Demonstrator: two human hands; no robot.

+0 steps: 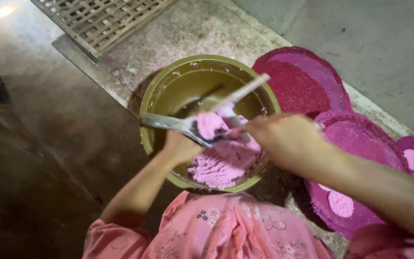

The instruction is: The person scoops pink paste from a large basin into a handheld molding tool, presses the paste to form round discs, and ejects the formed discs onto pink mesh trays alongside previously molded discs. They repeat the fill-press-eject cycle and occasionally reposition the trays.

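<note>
Setting: A rough concrete floor (73, 120), dimly lit, with a raised slab at far centre; a woven bamboo mat (102, 19) lies at the far left.
Left fingers: The left hand (180, 146) is closed around the near end of a metal spoon (168, 123); the fingers curl under the handle, so their tips are hidden.
Right fingers: The right hand (283, 139) is closed on a flat pale stick (243, 93), which slants to the far right; its lower end meets the spoon bowl.
Spoon load: A lump of pink paste (210, 123) sits on the spoon, touching the stick, above the bowl's middle.
Bowl: An olive-green bowl (156, 93) stands on the floor at centre; the main mass of pink dough (224, 165) fills its near side, while the far side is bare and smeared.
Handling (judgement): The paste looks soft, wet and sticky, likely to cling and sag rather than hold shape; it seems best carried on the spoon and pushed off with the stick, each tool gripped by its clean end.
Surroundings: Round magenta-stained trays (307, 76) overlap to the right; the nearer ones carry flat pale pink discs (341, 204).
Foreground: Pink flowered clothing (226, 230) lies nearest.
</note>
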